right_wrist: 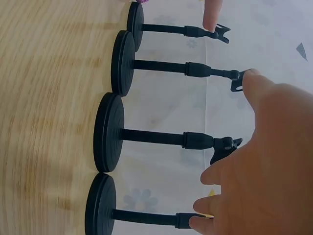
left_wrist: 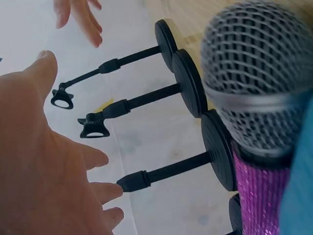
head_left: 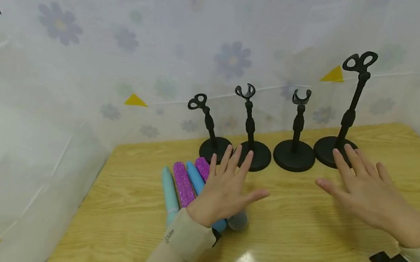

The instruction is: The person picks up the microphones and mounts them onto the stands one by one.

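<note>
L hand point(head_left: 223, 193) part-hides mics point(head_left: 183, 184), R hand point(head_left: 372, 195) part-hides tall stand's base point(head_left: 325, 150)

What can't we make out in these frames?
Head: parts of the mics, behind the left hand and sleeve.
Head: cuff lettering, too small to read surely.
Left wrist: most of the leftmost stand, cut off by the bottom edge.
Right wrist: top of the rightmost stand, behind the right hand.
</note>
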A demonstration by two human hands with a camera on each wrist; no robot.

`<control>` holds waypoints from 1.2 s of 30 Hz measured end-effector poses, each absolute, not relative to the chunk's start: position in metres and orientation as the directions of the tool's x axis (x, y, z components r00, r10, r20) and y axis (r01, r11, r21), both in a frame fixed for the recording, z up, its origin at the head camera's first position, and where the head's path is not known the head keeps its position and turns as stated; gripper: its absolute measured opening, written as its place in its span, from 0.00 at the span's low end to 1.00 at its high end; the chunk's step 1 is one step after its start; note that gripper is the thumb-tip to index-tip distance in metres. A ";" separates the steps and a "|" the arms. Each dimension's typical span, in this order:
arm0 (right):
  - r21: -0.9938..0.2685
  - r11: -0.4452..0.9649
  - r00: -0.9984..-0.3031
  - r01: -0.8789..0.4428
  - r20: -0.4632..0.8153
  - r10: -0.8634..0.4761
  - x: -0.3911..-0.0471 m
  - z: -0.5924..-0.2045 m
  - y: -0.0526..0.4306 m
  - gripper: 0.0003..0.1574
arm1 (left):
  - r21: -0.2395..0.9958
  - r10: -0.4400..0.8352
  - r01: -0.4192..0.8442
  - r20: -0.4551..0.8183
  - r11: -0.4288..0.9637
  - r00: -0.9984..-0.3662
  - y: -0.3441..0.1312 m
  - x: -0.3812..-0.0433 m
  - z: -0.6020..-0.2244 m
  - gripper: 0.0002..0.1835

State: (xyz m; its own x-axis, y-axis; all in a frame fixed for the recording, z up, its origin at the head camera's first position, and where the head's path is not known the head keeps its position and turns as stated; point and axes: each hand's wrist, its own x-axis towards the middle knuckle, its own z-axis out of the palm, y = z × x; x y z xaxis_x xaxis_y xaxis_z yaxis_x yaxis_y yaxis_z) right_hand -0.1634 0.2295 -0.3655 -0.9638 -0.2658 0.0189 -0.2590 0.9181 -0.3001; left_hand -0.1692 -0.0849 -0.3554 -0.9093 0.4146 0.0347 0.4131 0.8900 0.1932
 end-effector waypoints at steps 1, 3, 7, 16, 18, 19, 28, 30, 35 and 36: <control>-0.304 0.917 -0.964 -0.256 0.014 -0.264 -0.164 -0.365 0.231 0.58 | 0.200 0.419 0.416 0.027 0.887 -0.908 -0.082 -0.170 -0.354 0.49; -0.310 0.917 -0.965 -0.251 0.007 -0.262 -0.164 -0.363 0.234 0.58 | 0.224 0.433 0.424 0.010 0.877 -0.901 -0.077 -0.171 -0.352 0.48; -0.303 0.917 -0.964 -0.259 0.027 -0.263 -0.167 -0.360 0.239 0.58 | 0.264 0.466 0.450 0.002 0.853 -0.885 -0.064 -0.173 -0.349 0.47; -0.361 0.899 -0.969 -0.247 0.071 -0.238 -0.183 -0.351 0.253 0.54 | 0.392 0.546 0.507 0.015 0.767 -0.837 -0.033 -0.182 -0.348 0.44; -0.392 0.890 -0.971 -0.235 0.064 -0.229 -0.188 -0.349 0.255 0.53 | 0.436 0.560 0.513 0.023 0.740 -0.828 -0.026 -0.184 -0.351 0.43; -0.411 0.883 -0.973 -0.227 0.062 -0.222 -0.190 -0.348 0.256 0.53 | 0.455 0.567 0.516 0.029 0.726 -0.823 -0.023 -0.185 -0.353 0.43; -0.485 0.851 -0.979 -0.201 0.114 -0.167 -0.204 -0.338 0.259 0.48 | 0.631 0.578 0.470 0.042 0.617 -0.815 0.007 -0.201 -0.361 0.37; -0.492 0.845 -0.977 -0.210 0.141 -0.161 -0.207 -0.335 0.257 0.47 | 0.639 0.568 0.463 0.049 0.614 -0.821 0.015 -0.204 -0.361 0.36; -0.505 0.834 -0.972 -0.220 0.182 -0.146 -0.215 -0.328 0.254 0.46 | 0.634 0.548 0.466 0.079 0.617 -0.833 0.037 -0.213 -0.357 0.34; -0.514 0.829 -0.973 -0.218 0.186 -0.140 -0.217 -0.326 0.254 0.46 | 0.636 0.542 0.462 0.081 0.619 -0.837 0.041 -0.214 -0.356 0.33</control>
